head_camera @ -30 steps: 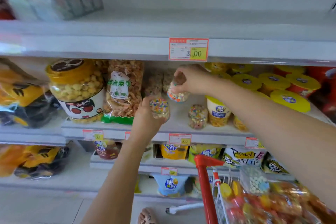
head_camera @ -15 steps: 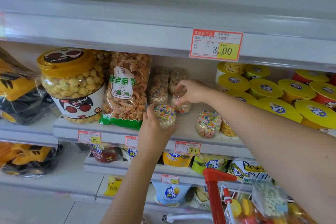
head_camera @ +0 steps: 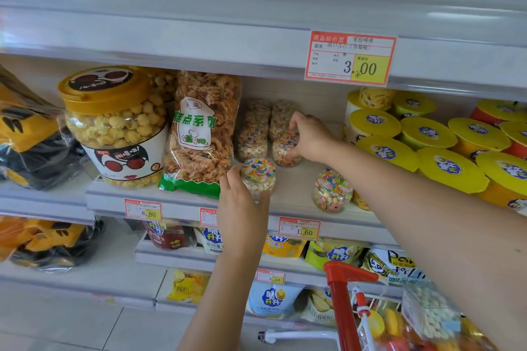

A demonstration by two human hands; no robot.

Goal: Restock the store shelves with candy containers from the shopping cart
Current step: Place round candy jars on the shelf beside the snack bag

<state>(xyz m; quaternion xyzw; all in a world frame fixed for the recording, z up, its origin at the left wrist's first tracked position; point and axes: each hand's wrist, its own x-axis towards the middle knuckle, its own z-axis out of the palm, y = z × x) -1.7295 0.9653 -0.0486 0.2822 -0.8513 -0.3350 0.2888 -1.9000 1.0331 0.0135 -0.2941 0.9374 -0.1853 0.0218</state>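
Note:
My left hand [head_camera: 242, 202] grips a small clear candy jar [head_camera: 259, 177] with a confetti-print lid, held at the front of the middle shelf [head_camera: 182, 204]. My right hand [head_camera: 310, 137] reaches deeper and holds a second candy jar [head_camera: 283, 149] standing on the shelf, next to rows of the same jars [head_camera: 253, 134] at the back. Another candy jar [head_camera: 332, 189] stands alone to the right, near the shelf's front edge. The shopping cart [head_camera: 345, 302], with a red handle post, shows at the bottom right with bagged sweets inside.
A big popcorn tub [head_camera: 114, 125] and a bag of twisted snacks [head_camera: 202, 134] flank the jars on the left. Yellow-lidded cups [head_camera: 427, 139] fill the right. The upper shelf rail carries a 3.00 price tag [head_camera: 350, 58]. Snack bags line the lower shelves.
My right hand has lowered its jar onto the shelf beside the back rows. My left hand has brought its jar slightly closer to the shelf front. The camera has moved nearer.

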